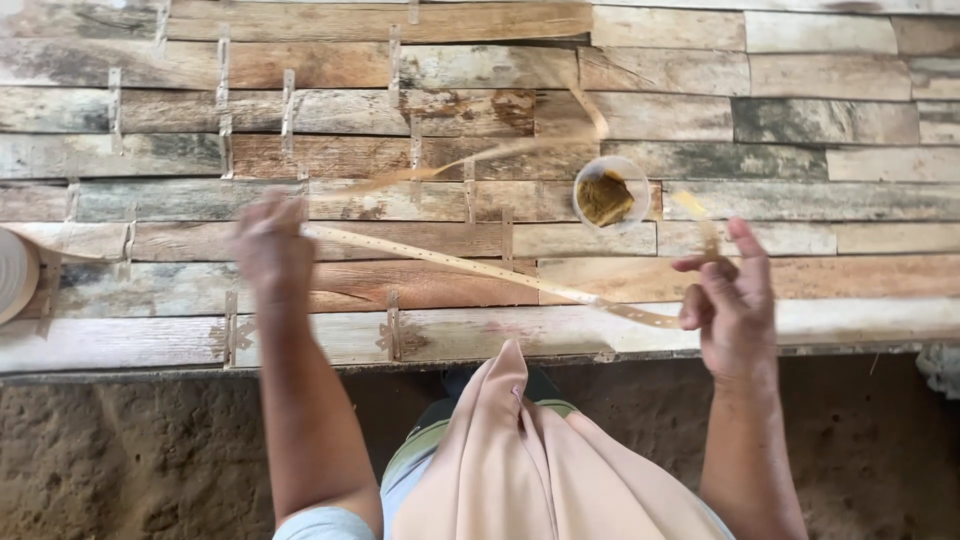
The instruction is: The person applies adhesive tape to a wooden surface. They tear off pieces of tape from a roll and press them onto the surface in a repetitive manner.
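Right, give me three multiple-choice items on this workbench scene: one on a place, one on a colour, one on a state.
1. Where does the small round cup stand?
A. on the plank bench, beyond the strip
B. on the dirt floor
C. in the left hand

2. What colour is the stuff inside the cup?
A. blue
B. brownish yellow
C. white

3. How is the long thin strip held?
A. lying loose, untouched
B. rolled up in one hand
C. stretched between the left hand and the right hand

Answers: 1 A, the cup sits on the wooden planks; 2 B, its contents look ochre; 3 C, the strip runs from one hand to the other.
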